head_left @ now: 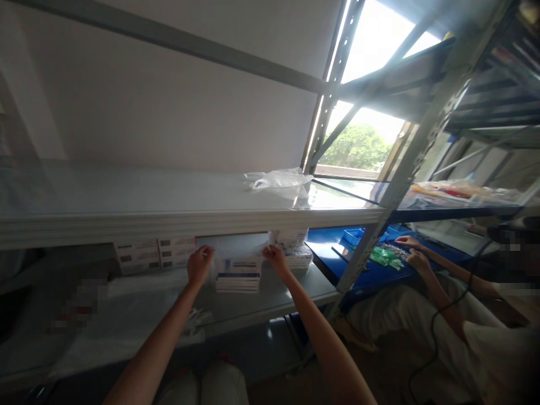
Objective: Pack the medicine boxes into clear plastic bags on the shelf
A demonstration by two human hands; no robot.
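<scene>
On the lower shelf, a pale sheet [236, 245] spans the space between my two hands; whether it is paper or plastic I cannot tell. My left hand [199, 264] pinches its left side with curled fingers. At the opposite side my right hand [275, 256] is closed on it. Just below and behind the sheet stands a stack of small white boxes with blue stripes [238, 277]. More white printed cartons [137, 256] stand to the left, and others [295, 247] lie behind my right hand.
Above my hands runs the upper shelf's front edge [189, 222]; a crumpled clear plastic bag [280, 179] lies on that shelf. A metal upright [379, 225] stands at right. Beyond it, a co-worker's hands [415, 253] are over a blue table with green pieces [386, 257] and blue trays [354, 235].
</scene>
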